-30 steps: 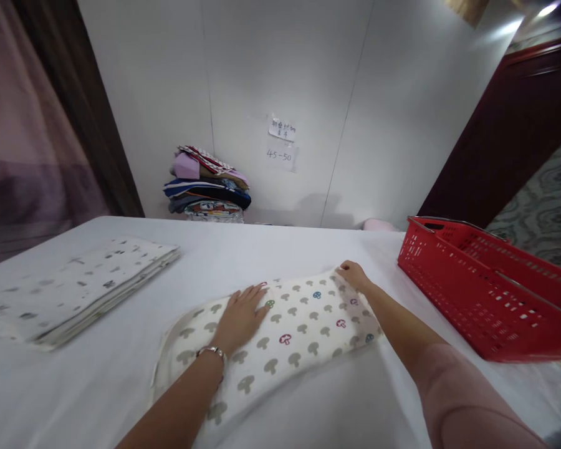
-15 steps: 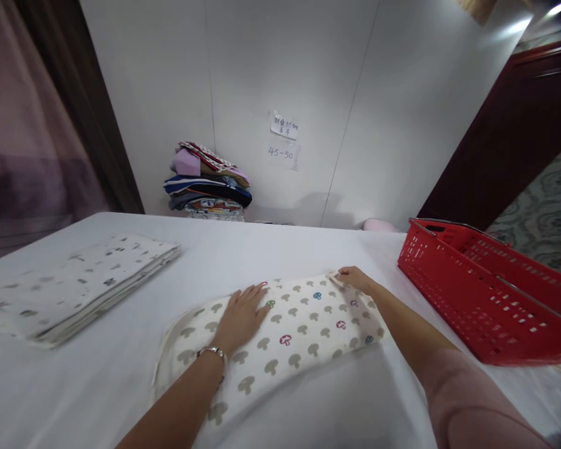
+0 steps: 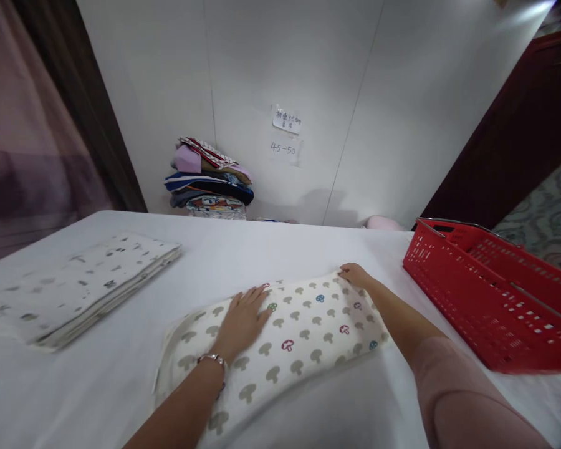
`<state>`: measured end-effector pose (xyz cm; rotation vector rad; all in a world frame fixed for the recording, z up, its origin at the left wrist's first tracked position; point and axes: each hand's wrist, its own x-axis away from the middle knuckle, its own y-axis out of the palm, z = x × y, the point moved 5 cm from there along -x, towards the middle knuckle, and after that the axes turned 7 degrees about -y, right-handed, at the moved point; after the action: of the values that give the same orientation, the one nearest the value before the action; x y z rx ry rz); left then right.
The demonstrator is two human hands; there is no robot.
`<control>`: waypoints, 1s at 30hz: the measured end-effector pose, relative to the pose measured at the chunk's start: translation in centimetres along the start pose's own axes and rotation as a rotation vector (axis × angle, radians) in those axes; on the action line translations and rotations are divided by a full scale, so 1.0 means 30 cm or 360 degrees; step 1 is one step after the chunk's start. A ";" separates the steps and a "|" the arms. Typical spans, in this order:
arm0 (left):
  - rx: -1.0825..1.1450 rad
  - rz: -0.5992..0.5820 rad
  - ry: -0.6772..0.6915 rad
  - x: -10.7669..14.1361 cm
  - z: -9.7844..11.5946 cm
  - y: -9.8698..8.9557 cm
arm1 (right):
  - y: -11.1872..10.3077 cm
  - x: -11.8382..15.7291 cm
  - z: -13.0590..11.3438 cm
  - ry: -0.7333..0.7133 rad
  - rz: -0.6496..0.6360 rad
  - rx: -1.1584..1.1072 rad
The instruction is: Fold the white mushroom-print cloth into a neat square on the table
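A cream cloth (image 3: 303,324) printed with grey and a few coloured mushrooms lies folded into a long strip on the white-covered table (image 3: 280,243). My left hand (image 3: 243,318), with a bracelet at its wrist, rests flat on the cloth's left half, fingers stretched out. At the cloth's far right corner, my right hand (image 3: 354,274) pinches the edge between thumb and fingers. Off to the left lies another folded white cloth (image 3: 93,280) with a dark sparse print, apart from both hands.
On the right stands a red perforated basket (image 3: 486,299) with metal handles. A stack of folded fabrics (image 3: 210,181) sits at the back against the wall, below and left of two paper notes (image 3: 286,134). A pink rounded item (image 3: 383,223) shows behind the table's far edge.
My right hand has pressed the cloth's far right corner, and the turned-up bit of edge there looks flatter. The left hand stays in place. The view has shifted slightly.
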<state>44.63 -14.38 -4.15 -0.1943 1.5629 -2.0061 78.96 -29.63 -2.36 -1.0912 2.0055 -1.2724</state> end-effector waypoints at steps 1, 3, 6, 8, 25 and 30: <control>0.0004 0.0004 0.0001 0.000 -0.001 0.001 | 0.001 0.004 -0.003 -0.0003 -0.0019 -0.0056; 0.0011 0.0005 0.0005 0.000 -0.003 0.004 | 0.004 0.013 -0.005 0.0014 -0.0055 -0.0199; 0.0022 0.0013 0.0013 0.001 -0.004 0.006 | 0.009 0.026 -0.004 0.0063 -0.0099 -0.0373; 0.0028 0.0027 0.0020 0.002 -0.003 0.004 | 0.010 0.031 -0.006 0.0083 -0.0112 -0.0468; 0.0069 -0.0022 -0.0006 0.002 0.000 -0.005 | -0.058 0.052 -0.038 0.0084 0.0028 -0.0623; 0.0062 -0.0012 0.0001 -0.002 -0.005 0.001 | -0.101 0.117 -0.076 0.0072 0.0134 -0.0831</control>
<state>44.62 -14.24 -4.22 -0.1845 1.5246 -2.0410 76.37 -32.19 1.32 -1.1915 2.4659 -0.7482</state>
